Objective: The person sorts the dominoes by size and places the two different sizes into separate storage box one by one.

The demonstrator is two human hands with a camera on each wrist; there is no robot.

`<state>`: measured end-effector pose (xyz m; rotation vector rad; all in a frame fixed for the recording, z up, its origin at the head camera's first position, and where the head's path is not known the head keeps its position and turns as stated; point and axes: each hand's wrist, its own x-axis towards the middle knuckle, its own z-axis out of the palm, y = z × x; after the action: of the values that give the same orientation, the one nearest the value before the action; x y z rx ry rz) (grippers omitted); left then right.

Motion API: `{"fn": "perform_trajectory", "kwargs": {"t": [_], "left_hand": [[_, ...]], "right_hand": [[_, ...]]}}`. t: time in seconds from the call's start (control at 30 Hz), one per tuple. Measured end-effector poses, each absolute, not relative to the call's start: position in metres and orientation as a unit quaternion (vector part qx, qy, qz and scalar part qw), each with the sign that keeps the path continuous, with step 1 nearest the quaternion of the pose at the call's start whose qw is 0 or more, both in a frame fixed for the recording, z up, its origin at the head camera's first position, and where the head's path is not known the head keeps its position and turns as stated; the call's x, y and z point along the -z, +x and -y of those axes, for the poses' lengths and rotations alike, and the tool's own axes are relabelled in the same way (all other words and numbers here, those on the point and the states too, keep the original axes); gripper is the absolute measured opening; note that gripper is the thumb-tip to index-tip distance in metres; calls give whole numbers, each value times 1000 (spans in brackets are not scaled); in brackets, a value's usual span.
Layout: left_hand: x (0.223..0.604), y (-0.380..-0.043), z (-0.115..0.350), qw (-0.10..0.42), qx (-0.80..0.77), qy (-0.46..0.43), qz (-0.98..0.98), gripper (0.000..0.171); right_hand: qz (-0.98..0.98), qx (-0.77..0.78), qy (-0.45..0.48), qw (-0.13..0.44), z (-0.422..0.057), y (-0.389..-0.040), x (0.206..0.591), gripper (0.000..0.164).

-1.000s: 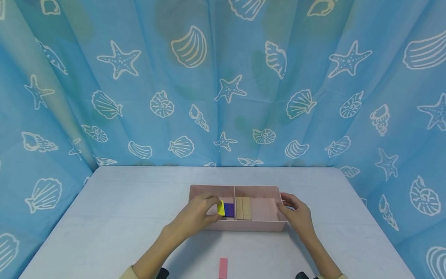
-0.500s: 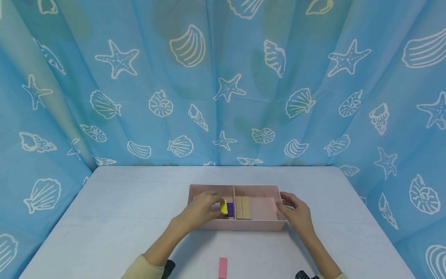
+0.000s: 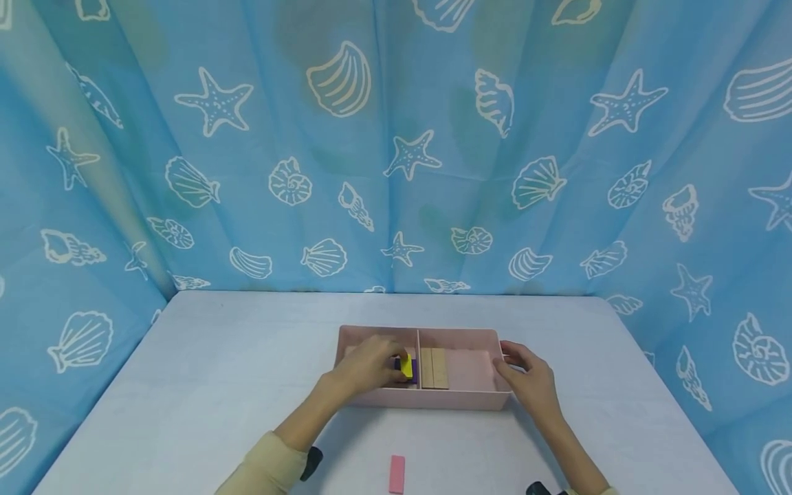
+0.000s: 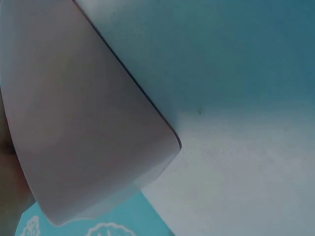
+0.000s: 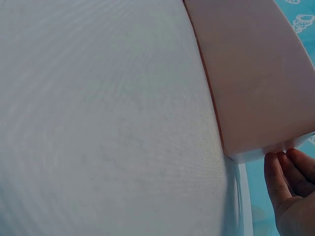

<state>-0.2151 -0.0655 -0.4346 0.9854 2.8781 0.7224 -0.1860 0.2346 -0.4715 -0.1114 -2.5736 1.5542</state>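
A pink two-compartment box (image 3: 433, 400) stands on the table. My left hand (image 3: 370, 364) reaches into its left compartment, pinching a yellow block (image 3: 405, 366) between thumb and fingers. Purple (image 3: 414, 371) shows on both sides of the yellow block, partly hidden by it, close to the divider. Two wooden blocks (image 3: 434, 368) lie side by side against the divider in the right compartment. At the box's right end, my right hand (image 3: 529, 378) grips the wall, thumb over the rim and fingers (image 5: 276, 179) against the outside. The left wrist view shows mostly the box's outer wall (image 4: 93, 123).
A pink block (image 3: 397, 474) lies on the white table (image 3: 247, 357) in front of the box, near the bottom of the head view. Blue curtains (image 3: 396, 151) with shells and starfish hang behind the table and along both sides.
My left hand has moved right with the yellow block, bringing it over the purple near the divider. My right hand has stayed at the box's right end.
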Motion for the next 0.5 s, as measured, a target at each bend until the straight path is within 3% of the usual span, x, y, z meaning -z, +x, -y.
{"fn": "perform_trajectory", "kwargs": {"t": [0.5], "left_hand": [[440,-224,54,37,-204,316,-926,29]], "right_hand": [[854,-515,-34,71,-236,-186,473,42]]}}
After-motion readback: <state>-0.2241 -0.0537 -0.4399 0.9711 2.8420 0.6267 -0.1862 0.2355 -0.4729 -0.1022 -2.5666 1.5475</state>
